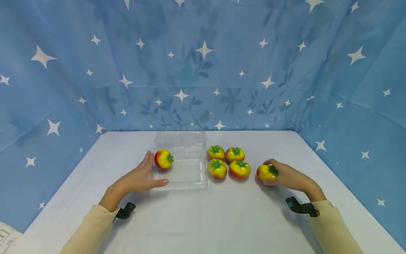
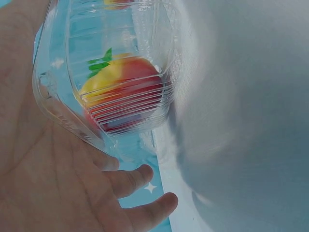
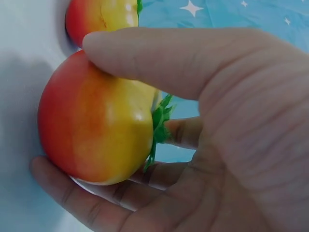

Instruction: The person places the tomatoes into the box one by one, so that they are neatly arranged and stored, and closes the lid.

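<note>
Head view: the right hand (image 1: pixel 287 176) grips a fruit (image 1: pixel 264 172). The left hand (image 1: pixel 139 179) is spread wide beside a clear box (image 1: pixel 189 172), perhaps touching it.

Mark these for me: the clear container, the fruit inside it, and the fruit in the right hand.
Clear container (image 1: pixel 189 171): head view, on its bare floor.
Inside fruit (image 1: pixel 162 159): head view, on its red-and-yellow body.
Held fruit (image 3: pixel 94 121): right wrist view, on its smooth side.
</note>
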`<action>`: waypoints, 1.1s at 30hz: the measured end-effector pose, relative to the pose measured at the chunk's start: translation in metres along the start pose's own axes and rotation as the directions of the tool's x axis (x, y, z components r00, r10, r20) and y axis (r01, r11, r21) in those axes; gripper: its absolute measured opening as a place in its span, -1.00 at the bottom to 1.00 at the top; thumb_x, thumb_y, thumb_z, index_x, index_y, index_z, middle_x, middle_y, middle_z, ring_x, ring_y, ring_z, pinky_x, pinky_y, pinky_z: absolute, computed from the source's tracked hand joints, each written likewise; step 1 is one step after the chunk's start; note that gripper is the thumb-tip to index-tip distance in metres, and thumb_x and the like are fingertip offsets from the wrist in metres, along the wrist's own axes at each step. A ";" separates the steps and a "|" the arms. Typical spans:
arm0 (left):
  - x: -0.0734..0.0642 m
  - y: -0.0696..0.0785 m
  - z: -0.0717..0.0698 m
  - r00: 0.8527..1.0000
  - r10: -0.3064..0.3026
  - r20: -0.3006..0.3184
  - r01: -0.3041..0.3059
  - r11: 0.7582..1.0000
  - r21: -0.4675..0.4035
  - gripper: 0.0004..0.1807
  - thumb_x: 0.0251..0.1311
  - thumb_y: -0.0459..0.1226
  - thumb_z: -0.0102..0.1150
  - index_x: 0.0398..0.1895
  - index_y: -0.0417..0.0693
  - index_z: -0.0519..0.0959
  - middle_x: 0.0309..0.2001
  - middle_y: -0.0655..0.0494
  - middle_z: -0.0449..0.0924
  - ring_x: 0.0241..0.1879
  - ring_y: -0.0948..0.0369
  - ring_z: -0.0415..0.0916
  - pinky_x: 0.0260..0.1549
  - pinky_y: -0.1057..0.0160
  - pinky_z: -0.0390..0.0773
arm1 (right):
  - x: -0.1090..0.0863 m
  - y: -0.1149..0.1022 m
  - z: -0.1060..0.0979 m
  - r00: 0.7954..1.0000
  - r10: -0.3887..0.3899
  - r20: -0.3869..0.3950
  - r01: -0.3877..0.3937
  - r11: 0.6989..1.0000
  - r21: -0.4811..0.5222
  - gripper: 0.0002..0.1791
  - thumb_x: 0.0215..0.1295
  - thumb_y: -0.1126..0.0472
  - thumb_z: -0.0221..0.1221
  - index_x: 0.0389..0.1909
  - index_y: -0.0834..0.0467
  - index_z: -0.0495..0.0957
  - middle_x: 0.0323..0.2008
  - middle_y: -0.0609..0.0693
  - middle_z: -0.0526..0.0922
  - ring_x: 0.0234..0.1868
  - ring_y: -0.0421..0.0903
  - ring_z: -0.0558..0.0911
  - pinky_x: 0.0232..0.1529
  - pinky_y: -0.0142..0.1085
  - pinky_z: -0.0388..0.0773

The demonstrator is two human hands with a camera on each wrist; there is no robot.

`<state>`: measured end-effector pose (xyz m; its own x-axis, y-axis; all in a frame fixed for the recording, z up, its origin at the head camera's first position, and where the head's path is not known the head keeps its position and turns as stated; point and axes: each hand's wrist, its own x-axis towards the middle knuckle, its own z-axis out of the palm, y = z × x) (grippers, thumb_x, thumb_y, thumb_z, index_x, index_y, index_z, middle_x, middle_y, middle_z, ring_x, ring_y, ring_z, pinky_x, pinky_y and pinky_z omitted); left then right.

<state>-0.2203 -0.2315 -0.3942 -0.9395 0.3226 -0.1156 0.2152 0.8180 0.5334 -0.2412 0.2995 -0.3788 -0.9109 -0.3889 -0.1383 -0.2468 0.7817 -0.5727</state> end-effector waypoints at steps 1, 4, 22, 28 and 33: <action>0.000 0.000 0.000 1.000 -0.002 0.001 0.002 1.000 -0.003 0.47 0.23 0.39 0.31 0.69 -0.45 -0.31 0.70 -0.39 -0.48 0.65 -0.35 -0.25 0.51 -0.38 0.01 | -0.001 0.002 0.000 1.000 0.001 -0.001 -0.001 1.000 0.006 -0.22 0.36 -0.04 0.43 0.39 0.31 0.37 0.08 0.15 0.60 0.07 0.14 0.56 0.14 0.20 0.62; -0.001 0.001 0.001 1.000 -0.010 0.004 0.010 1.000 -0.010 0.47 0.23 0.38 0.32 0.69 -0.44 -0.31 0.70 -0.39 -0.48 0.65 -0.36 -0.24 0.50 -0.38 0.02 | 0.000 0.008 0.000 1.000 0.008 -0.007 -0.008 1.000 0.025 -0.22 0.37 -0.05 0.42 0.41 0.29 0.36 0.08 0.14 0.59 0.07 0.13 0.55 0.13 0.15 0.62; -0.001 0.002 -0.002 1.000 -0.007 -0.002 0.007 1.000 -0.001 0.47 0.24 0.41 0.29 0.69 -0.42 -0.32 0.70 -0.38 -0.49 0.65 -0.34 -0.23 0.51 -0.35 0.03 | 0.006 -0.010 -0.008 0.979 -0.025 -0.204 0.022 1.000 -0.020 -0.13 0.42 -0.11 0.39 0.49 0.31 0.27 0.21 0.34 0.57 0.08 0.23 0.58 0.08 0.20 0.66; 0.000 0.001 -0.002 1.000 -0.015 0.004 0.015 1.000 -0.001 0.49 0.22 0.42 0.29 0.69 -0.43 -0.31 0.70 -0.37 -0.50 0.65 -0.33 -0.22 0.51 -0.35 0.03 | 0.017 -0.031 -0.008 0.971 -0.110 -0.214 0.113 0.994 0.000 -0.16 0.45 -0.05 0.38 0.51 0.30 0.25 0.28 0.34 0.53 0.16 0.23 0.57 0.18 0.22 0.62; 0.000 -0.001 0.000 1.000 -0.019 0.005 0.019 1.000 -0.013 0.49 0.20 0.43 0.29 0.70 -0.40 -0.32 0.71 -0.35 -0.50 0.66 -0.32 -0.23 0.51 -0.36 0.03 | 0.034 -0.051 0.000 0.966 -0.169 -0.196 0.181 0.982 0.046 -0.17 0.45 0.00 0.38 0.53 0.28 0.24 0.33 0.32 0.51 0.22 0.22 0.56 0.25 0.23 0.57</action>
<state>-0.2209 -0.2319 -0.3945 -0.9419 0.3097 -0.1299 0.1942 0.8178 0.5417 -0.2599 0.2468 -0.3541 -0.9031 -0.4120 0.1210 -0.3918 0.6755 -0.6246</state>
